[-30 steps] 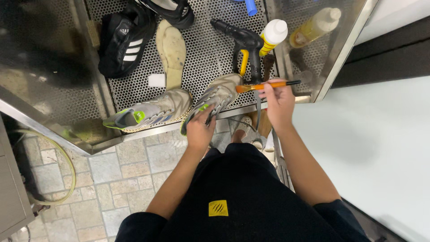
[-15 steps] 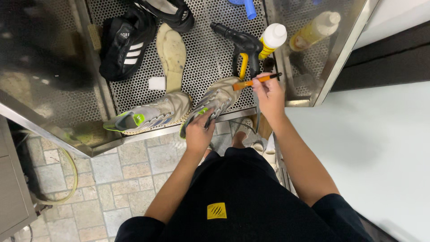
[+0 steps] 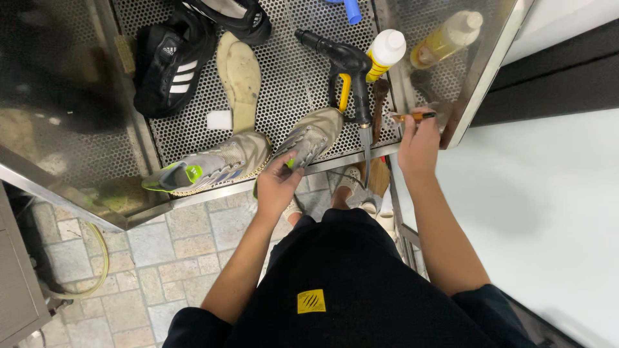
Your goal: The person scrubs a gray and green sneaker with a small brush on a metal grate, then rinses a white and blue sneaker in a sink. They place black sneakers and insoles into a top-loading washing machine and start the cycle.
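The thin orange-handled brush (image 3: 415, 116), pinched in the right hand (image 3: 418, 143), has been carried rightwards off the beige mesh sneaker (image 3: 308, 136) (left hand's (image 3: 277, 187) fingers clenched on its heel).

1. The place looks like a shoe-cleaning workshop: a stainless steel wash desk (image 3: 309, 90) with a perforated draining floor and raised metal walls.
2. Worn footwear lies on the mesh: a black sneaker (image 3: 169, 61), a removed insole (image 3: 240, 77) and a beige sneaker (image 3: 209, 166).
3. Cleaning gear sits beyond the person's hands: a black spray gun (image 3: 345, 64), a white-capped bottle (image 3: 385, 53) and a yellow liquid bottle (image 3: 445, 40).
4. Below are wet-room stone floor tiles (image 3: 167, 258) and a hose (image 3: 97, 270).
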